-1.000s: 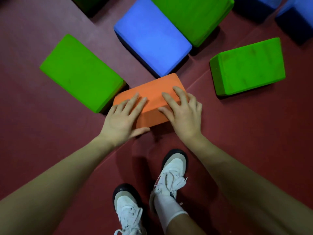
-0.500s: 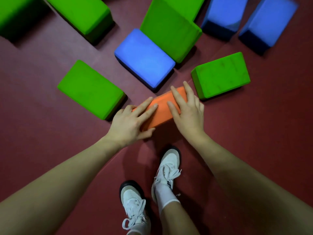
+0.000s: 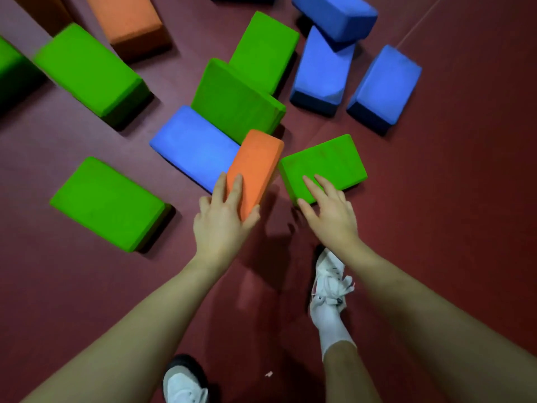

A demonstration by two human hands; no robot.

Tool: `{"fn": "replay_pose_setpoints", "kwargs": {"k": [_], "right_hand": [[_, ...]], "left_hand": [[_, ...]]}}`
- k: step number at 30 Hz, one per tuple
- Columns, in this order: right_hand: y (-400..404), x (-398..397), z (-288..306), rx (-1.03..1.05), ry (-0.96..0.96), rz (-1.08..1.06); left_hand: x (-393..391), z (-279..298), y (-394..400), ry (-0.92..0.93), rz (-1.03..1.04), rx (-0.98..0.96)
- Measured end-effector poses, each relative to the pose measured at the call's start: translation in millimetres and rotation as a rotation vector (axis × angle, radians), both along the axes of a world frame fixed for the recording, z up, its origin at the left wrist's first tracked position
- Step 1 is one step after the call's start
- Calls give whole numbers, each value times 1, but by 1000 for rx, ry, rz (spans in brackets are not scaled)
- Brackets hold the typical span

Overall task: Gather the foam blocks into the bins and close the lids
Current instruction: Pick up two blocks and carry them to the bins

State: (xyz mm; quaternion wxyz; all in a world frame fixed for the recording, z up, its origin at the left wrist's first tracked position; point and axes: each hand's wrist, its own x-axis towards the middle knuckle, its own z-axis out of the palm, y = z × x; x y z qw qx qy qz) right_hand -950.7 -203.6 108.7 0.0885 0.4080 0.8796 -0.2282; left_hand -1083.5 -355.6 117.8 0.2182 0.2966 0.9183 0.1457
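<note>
A dark red floor [image 3: 436, 228] carries scattered foam blocks: green ones at left [image 3: 107, 203], upper left [image 3: 87, 69] and right of centre [image 3: 322, 165], a blue one at centre [image 3: 194, 146], blue ones at upper right [image 3: 383, 82], an orange one at top [image 3: 128, 18]. Two white shoes [image 3: 328, 283] stand at the bottom.

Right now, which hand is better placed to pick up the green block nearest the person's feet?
The right hand: its fingers already reach over the green block, holding nothing. The left hand is busy gripping the orange block.
</note>
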Motion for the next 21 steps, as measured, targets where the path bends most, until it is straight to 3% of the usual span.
{"fn": "replay_pose_setpoints", "kwargs": {"k": [10,16,21], "right_hand": [[100,18,-99,-100,-124,221],[143,23,-140,-81,-239,377],[170,11,-164,-2,-388,612]], "left_hand": [[48,-92,73,-49,240,-100],[50,-120,113,12,125,-320],[34,-127,134,77,124,-337]]}}
